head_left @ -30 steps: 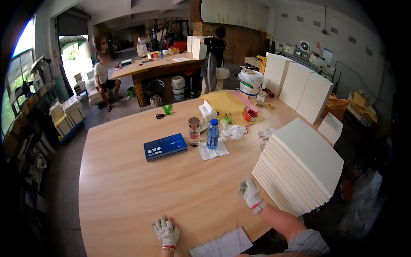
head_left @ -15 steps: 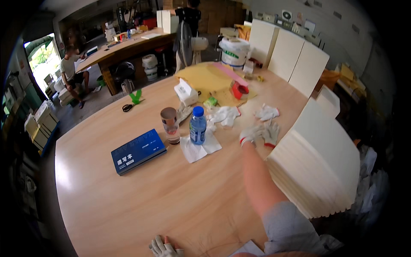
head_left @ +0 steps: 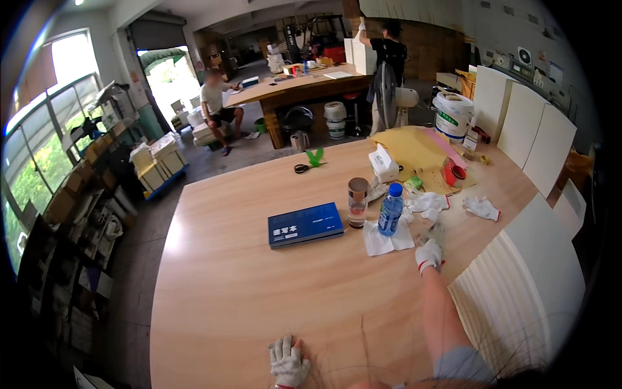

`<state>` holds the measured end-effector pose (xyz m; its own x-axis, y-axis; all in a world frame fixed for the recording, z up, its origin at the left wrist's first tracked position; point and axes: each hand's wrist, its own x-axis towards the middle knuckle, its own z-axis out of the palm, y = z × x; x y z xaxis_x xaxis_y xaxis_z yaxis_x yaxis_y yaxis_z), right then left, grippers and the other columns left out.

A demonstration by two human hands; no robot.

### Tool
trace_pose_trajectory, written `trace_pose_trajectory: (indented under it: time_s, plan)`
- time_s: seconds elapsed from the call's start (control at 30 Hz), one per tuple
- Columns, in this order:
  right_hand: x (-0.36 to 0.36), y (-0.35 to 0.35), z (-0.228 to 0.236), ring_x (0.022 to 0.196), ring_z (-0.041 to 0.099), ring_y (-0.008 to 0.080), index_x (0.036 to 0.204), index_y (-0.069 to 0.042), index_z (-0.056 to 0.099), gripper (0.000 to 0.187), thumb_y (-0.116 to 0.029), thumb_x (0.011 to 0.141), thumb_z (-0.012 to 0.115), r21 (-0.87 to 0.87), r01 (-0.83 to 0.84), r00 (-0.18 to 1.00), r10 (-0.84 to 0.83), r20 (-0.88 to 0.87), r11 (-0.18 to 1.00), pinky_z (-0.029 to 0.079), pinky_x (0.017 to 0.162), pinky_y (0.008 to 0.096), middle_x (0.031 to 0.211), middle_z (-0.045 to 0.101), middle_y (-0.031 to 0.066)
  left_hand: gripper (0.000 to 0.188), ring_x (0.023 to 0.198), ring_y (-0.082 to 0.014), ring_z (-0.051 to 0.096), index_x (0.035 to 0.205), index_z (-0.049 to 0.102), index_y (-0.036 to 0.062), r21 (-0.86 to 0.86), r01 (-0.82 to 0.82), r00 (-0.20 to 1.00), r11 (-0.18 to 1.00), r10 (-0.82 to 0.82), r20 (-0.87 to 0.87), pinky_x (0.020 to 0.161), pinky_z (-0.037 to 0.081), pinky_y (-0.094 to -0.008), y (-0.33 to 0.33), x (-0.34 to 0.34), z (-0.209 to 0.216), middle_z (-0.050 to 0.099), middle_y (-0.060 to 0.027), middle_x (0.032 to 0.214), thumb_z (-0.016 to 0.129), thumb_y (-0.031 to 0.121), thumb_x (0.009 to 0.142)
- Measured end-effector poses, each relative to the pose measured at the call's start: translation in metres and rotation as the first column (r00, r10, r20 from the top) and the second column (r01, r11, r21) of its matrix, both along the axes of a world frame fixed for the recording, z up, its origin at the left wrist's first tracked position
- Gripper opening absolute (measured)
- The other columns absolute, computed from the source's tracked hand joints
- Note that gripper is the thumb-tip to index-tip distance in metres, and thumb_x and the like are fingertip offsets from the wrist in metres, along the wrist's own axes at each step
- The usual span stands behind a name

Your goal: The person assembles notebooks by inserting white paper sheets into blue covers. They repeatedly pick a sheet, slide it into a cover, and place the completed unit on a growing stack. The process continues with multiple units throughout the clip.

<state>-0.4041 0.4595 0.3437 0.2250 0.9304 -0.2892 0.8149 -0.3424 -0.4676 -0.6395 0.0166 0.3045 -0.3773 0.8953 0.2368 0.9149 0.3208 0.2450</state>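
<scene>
My left hand (head_left: 289,364), in a pale work glove with bare fingertips showing, rests flat on the near part of the table with its fingers apart. My right hand (head_left: 429,254), also gloved, is closed on a loose greyish work glove (head_left: 436,231), which looks blurred and sticks out beyond the fingers. Left of that hand, a blue-capped plastic bottle (head_left: 390,211) stands on a white paper sheet (head_left: 383,244). Past my right hand lie crumpled white gloves (head_left: 427,204) and another white glove (head_left: 481,208) with a red cuff.
A blue boxed book (head_left: 306,224) lies beside a tall tumbler (head_left: 357,204). Green-handled scissors (head_left: 313,159), a tissue pack (head_left: 383,165) and a red tape roll (head_left: 453,172) lie farther off. White stacked boards (head_left: 505,285) line the right side. Two people are beyond the table.
The view has swung left. My right hand has come nearer and left toward the bottle, taking the loose glove with it. More of my left hand shows.
</scene>
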Motion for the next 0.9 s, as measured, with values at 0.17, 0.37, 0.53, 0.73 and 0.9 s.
trace_pose_trajectory:
  time_s: [0.17,0.37,0.53,0.73,0.9]
  plan:
    - [0.003,-0.095,-0.048,0.131,0.04,0.0363,0.12,-0.007,0.059,0.042,-0.004,0.078,0.058,0.744,-0.458,0.842,0.504,0.19,0.486,0.036,0.106,0.039,0.136,0.048,0.0208,0.052,0.124,-0.0437,0.042,0.124,0.054,0.0074,0.055,0.0,0.998,0.998,0.004,-0.067,0.106,0.027,-0.0624,-0.006,-0.007,-0.031,0.05,-0.0202,0.132,0.064,0.021,0.075]
    - [0.127,-0.264,-0.072,0.086,0.062,0.0375,0.095,-0.007,0.06,0.028,-0.022,0.073,0.067,0.377,-0.537,0.834,0.542,0.104,0.754,0.049,0.074,0.0454,0.09,0.066,0.0175,0.033,0.119,-0.0369,0.048,0.109,0.06,0.0058,0.186,0.02,0.998,0.982,-0.008,-0.063,0.103,0.038,-0.0468,-0.027,0.017,-0.032,0.055,-0.0143,0.126,0.065,0.016,0.078]
    - [0.205,-0.354,-0.062,0.084,0.062,0.0356,0.093,-0.007,0.06,0.023,-0.02,0.073,0.065,0.457,-0.522,0.825,0.563,0.055,0.72,0.049,0.072,0.0459,0.088,0.065,0.018,0.018,0.114,-0.0316,0.053,0.095,0.064,0.0054,0.253,0.007,0.999,0.967,-0.019,0.045,0.097,0.043,-0.0408,-0.073,0.015,-0.039,0.06,-0.0102,0.12,0.066,0.013,0.078]
    - [0.242,-0.378,-0.059,0.081,0.062,0.0343,0.095,-0.005,0.061,0.024,-0.021,0.078,0.067,0.615,-0.488,0.801,0.598,0.033,0.62,0.05,0.072,0.0422,0.088,0.065,0.0163,0.016,0.098,-0.0299,0.059,0.095,0.066,0.0028,0.295,-0.198,0.853,0.935,0.016,0.522,0.089,0.047,-0.0367,-0.152,0.029,-0.053,0.065,-0.0122,0.102,0.057,0.014,0.089]
    - [0.251,-0.421,-0.049,0.087,0.064,0.0331,0.101,-0.004,0.061,0.017,-0.014,0.087,0.063,0.859,-0.263,0.712,0.689,-0.134,0.44,0.05,0.077,0.0405,0.094,0.065,0.0165,0.024,0.105,-0.0292,0.056,0.108,0.066,0.0052,0.321,-0.073,0.928,0.944,-0.053,0.368,0.094,0.043,-0.0375,-0.233,0.071,-0.057,0.064,-0.0132,0.106,0.055,0.02,0.092]
